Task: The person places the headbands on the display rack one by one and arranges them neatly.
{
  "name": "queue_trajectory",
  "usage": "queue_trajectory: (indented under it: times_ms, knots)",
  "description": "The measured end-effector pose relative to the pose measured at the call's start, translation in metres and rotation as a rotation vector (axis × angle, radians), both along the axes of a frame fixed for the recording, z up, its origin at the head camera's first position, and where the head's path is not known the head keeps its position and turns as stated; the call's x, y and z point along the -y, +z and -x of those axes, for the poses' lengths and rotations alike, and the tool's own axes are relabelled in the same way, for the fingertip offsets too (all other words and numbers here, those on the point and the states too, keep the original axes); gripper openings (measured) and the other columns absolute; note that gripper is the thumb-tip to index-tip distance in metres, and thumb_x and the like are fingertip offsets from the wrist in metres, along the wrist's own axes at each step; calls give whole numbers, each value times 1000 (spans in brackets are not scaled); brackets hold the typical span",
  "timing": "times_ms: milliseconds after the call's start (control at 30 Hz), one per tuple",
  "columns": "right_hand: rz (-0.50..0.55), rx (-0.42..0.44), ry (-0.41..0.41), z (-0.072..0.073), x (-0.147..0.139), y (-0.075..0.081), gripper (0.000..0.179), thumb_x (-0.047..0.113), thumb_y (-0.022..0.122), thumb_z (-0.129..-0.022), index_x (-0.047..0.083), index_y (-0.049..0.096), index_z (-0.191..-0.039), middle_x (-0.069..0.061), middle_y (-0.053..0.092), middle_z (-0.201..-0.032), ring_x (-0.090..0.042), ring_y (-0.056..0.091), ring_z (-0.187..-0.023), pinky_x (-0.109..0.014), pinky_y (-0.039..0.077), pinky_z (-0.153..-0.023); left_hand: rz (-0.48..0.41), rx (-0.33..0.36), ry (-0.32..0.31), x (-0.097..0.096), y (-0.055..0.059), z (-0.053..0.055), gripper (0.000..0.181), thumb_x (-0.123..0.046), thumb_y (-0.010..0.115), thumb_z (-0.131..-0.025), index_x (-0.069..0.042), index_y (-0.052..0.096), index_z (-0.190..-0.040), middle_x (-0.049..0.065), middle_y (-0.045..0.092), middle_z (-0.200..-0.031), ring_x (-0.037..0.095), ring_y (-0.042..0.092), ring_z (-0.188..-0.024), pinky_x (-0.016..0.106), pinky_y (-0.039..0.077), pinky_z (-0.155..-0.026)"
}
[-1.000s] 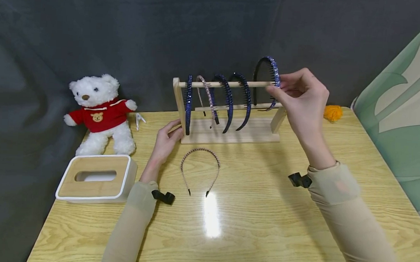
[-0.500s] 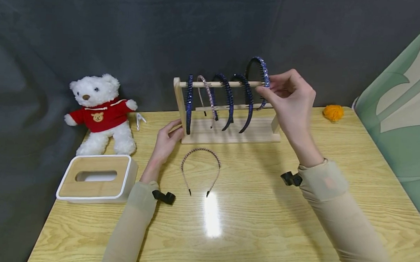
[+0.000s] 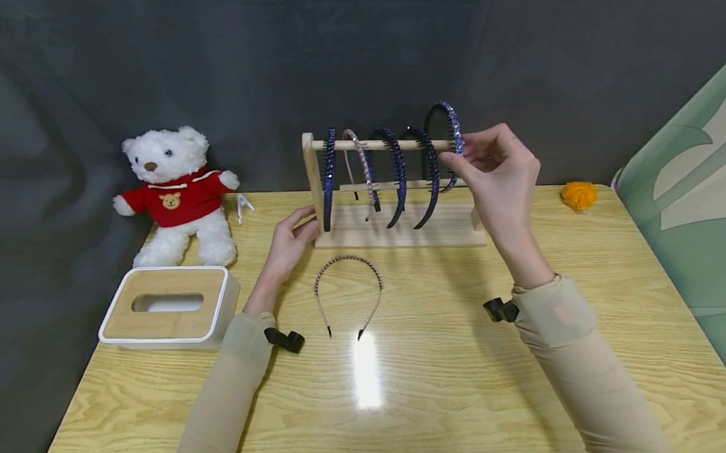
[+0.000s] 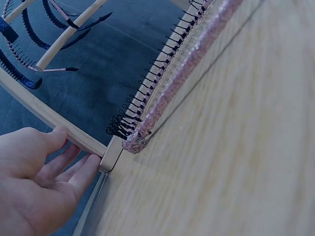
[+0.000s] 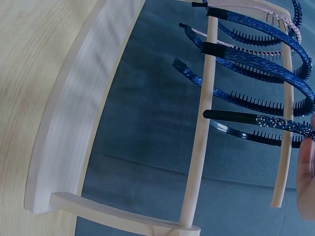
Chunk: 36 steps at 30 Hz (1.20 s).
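My right hand (image 3: 505,182) pinches the glittery blue headband (image 3: 456,130) between thumb and fingers at the right part of the wooden headband rack (image 3: 399,237). That headband straddles the rack's rods, as the right wrist view also shows. My left hand (image 3: 289,243) grips the rack's left upright near its base, thumb on one side and fingers on the other. Several dark blue headbands (image 3: 400,174) and a pink headband (image 3: 361,153) hang to the left of the held one. Another pink headband (image 3: 349,257) lies on the table in front of the rack.
A white teddy bear (image 3: 175,198) in a red top sits at the back left. Before it stands a tissue box (image 3: 164,326) with a wooden lid. A small white clip (image 3: 242,208) lies beside the bear. An orange pompom (image 3: 579,195) is at the back right.
My right hand has moved the glittery blue headband left along the rack's rods, then slightly down. The left hand has stayed at the left upright.
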State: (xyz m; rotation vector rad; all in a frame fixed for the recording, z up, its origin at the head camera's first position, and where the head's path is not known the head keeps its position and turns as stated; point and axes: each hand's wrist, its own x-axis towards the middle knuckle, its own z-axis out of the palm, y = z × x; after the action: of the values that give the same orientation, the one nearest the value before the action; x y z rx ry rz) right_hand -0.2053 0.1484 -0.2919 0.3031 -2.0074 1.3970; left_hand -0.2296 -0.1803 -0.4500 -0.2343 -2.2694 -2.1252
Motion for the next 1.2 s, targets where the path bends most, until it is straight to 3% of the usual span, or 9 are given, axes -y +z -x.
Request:
queue_trajectory:
  times_ms: [467, 1200]
  knots:
    - [-17, 40, 12, -2, 2, -11, 30, 5, 90, -87, -4, 74, -111, -8, 76, -97, -11, 65, -80, -14, 57, -72, 0, -1, 2, 0, 0, 0, 42, 1, 54, -111, 5, 53, -153, 24, 53, -154, 40, 60, -136, 34, 57, -109]
    - [-17, -17, 10, -6, -1, -19, 31, 3, 90, -87, -7, 73, -112, -13, 76, -98, -8, 68, -82, -11, 59, -73, -11, 7, -6, 1, 1, 0, 42, -1, 54, -112, 5, 53, -153, 24, 53, -154, 40, 59, -137, 34, 56, -109]
